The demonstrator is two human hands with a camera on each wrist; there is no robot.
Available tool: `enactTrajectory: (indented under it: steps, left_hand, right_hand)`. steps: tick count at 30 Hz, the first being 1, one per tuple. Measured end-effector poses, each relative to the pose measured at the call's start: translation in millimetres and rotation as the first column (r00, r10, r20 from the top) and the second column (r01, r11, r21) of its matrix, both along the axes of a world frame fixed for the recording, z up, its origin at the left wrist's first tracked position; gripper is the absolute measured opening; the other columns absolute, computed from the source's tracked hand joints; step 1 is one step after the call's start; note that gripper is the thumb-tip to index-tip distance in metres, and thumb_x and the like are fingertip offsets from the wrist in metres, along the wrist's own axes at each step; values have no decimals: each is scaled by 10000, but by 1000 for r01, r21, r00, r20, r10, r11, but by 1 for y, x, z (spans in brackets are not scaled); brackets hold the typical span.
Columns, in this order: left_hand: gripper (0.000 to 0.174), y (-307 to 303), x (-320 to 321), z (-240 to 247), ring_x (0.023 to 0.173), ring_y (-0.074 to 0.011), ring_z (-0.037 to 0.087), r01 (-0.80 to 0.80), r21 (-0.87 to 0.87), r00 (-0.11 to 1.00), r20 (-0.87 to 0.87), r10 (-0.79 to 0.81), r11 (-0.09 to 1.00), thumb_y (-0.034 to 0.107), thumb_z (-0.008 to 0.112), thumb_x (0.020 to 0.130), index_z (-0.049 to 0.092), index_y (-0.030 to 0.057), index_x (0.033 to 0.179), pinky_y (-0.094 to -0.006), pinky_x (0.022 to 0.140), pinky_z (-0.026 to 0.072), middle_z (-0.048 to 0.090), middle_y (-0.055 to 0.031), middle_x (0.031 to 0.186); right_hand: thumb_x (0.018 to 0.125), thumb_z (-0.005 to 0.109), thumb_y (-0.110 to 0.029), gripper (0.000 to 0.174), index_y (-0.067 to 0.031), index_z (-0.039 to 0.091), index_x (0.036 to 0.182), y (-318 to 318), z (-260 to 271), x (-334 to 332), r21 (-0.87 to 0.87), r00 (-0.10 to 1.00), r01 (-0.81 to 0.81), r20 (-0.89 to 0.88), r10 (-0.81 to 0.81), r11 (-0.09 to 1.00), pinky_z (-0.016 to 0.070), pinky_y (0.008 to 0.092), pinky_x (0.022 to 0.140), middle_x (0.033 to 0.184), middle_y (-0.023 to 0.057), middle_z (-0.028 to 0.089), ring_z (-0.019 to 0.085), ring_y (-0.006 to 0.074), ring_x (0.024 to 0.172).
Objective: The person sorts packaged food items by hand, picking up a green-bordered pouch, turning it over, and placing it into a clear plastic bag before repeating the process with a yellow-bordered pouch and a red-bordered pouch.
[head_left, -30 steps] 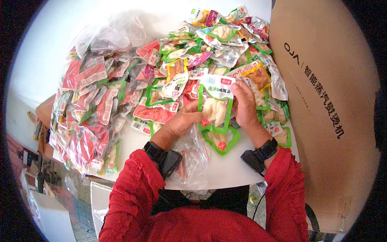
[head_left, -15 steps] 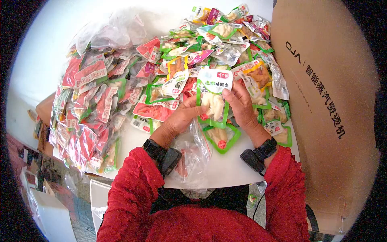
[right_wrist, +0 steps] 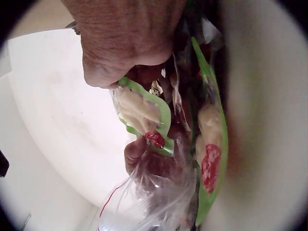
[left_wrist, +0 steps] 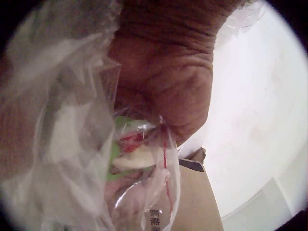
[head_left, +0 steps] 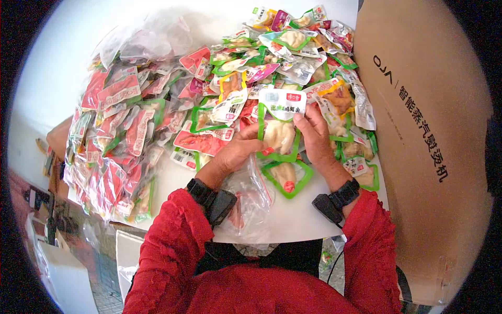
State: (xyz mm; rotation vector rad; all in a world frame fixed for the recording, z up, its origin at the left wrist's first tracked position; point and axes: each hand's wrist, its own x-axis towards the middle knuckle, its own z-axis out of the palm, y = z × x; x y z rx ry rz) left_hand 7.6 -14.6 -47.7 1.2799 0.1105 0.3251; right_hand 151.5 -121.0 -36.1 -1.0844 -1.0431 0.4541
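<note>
Place: home or small packing room, cannot tell which
Tabletop (head_left: 298, 222): white, heaped with food packets (head_left: 120, 91) at upper left and upper middle
Cardboard box (head_left: 418, 209): large, along the right, printed for a steam ironing machine
Floor (head_left: 109, 297): greyish, partly visible at lower left

Left hand (head_left: 235, 156) and right hand (head_left: 318, 140) pinch, close together

The left forearm (head_left: 175, 230) and right forearm (head_left: 367, 230) reach forward and slant inward, in rucked red sleeves. The left thumb (head_left: 254, 146) points across toward the right hand, its fingers curled underneath. Slightly farther forward, the right hand tilts inward, its thumb angled toward the left, fingers bent behind. Both wrists are raised.
</note>
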Motion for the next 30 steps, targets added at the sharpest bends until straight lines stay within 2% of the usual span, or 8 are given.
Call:
enactTrajectory:
  steps: [8,11,15,22,24,26,28,30]
  left_hand:
    - [492,7,7,3,870,-170,565,-77,-54,996,46,80,996,115,518,713,419,28,1187,-276,792,442,561,-74,1016]
    - [505,1,3,19,557,-116,494,-38,-339,989,119,83,940,188,496,741,358,19,1196,-221,467,408,525,-36,756]
    - [418,8,4,6,484,-88,441,11,-229,1000,-5,-13,973,228,491,778,410,18,1130,-207,416,353,484,1,663]
    - [481,9,1,-1,736,-116,563,297,-119,948,-78,-307,947,316,511,811,396,46,1193,-232,648,479,564,-50,923]
    - [481,-4,0,-4,897,-153,555,-108,210,990,-64,124,972,342,461,845,381,54,1222,-263,764,460,550,-89,1030]
    - [448,3,2,1,990,-161,516,-104,210,991,-60,119,972,336,424,877,393,55,1224,-272,846,416,525,-90,1100]
    - [442,4,3,12,983,-141,512,103,-176,993,77,-91,979,336,432,882,404,60,1226,-261,859,401,525,-63,1101]
    - [402,-1,0,11,962,-112,510,118,-211,990,105,-97,970,311,465,876,458,52,1182,-247,850,397,546,-39,1070]
  right_hand:
    - [853,464,-161,319,-19,457,1139,-4,-1,11,-43,986,-166,-19,166,985,400,269,807,1021,76,528,481,130,966]
    - [847,479,-149,402,-21,378,1215,-3,-2,8,-130,964,-257,34,264,958,389,290,857,1103,102,486,460,160,1031]
    - [820,525,-101,531,-45,281,1289,1,2,-5,-11,964,-264,20,265,964,389,310,883,1178,125,437,446,184,1066]
    - [771,604,-107,314,-26,453,1033,1,0,3,6,991,-135,-16,135,991,451,246,729,885,33,541,531,102,822]
    - [785,588,-131,261,-20,473,991,1,0,7,-111,998,-28,51,34,993,438,220,689,848,21,540,519,82,783]
    - [790,579,-131,243,-16,477,979,1,2,4,-65,999,-40,-20,39,997,432,215,679,842,22,539,514,77,774]
    - [796,569,-131,226,-12,481,966,0,3,2,-19,995,-46,-93,44,999,426,211,668,836,23,538,509,72,765]
    - [804,552,-124,211,-8,482,966,0,3,3,-18,994,-54,-96,52,998,426,212,686,838,24,538,510,75,765]
